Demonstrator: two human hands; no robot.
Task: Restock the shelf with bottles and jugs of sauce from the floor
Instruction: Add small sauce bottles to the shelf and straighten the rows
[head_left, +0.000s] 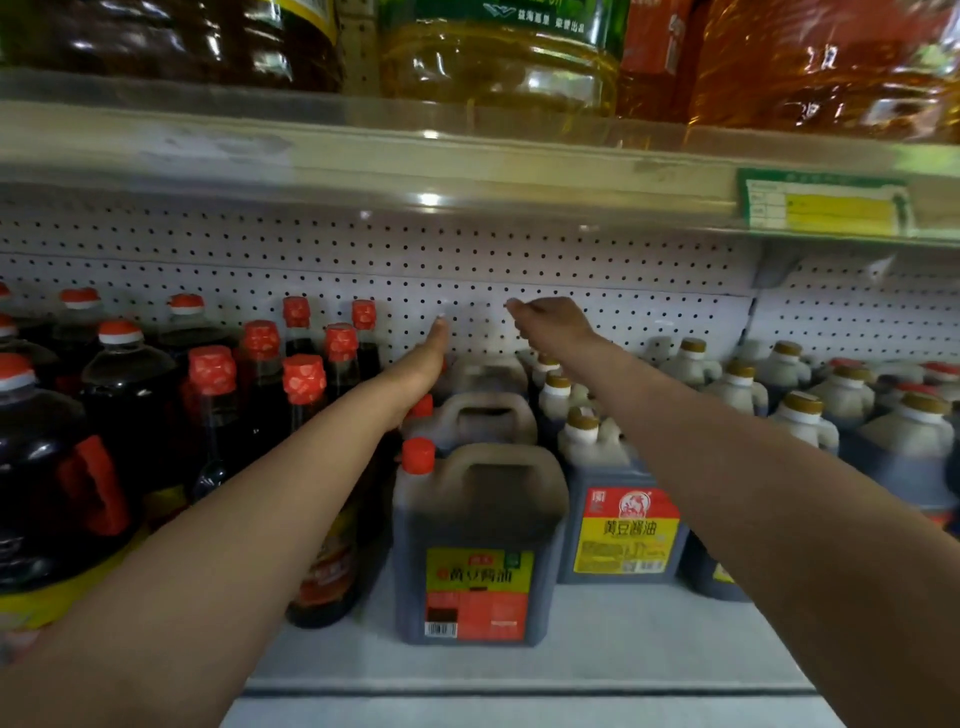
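Note:
Both my arms reach deep into the shelf (649, 649). My left hand (423, 358) is flat, fingers straight, alongside the rearmost dark sauce jug (488, 371) in a row of three red-capped jugs. The front jug (478, 540) has a yellow and red label. My right hand (545, 325) hovers above and behind that row near the pegboard back wall, fingers loosely curled with nothing in them. Whether my left hand touches the rear jug I cannot tell.
Tall red-capped dark bottles (304, 395) crowd the left of the shelf. Gold-capped jugs (618, 499) fill the right. The shelf above (363, 161) carries large oil jugs (498, 57) and a green price tag (826, 202). Bare shelf surface lies in front of the jugs.

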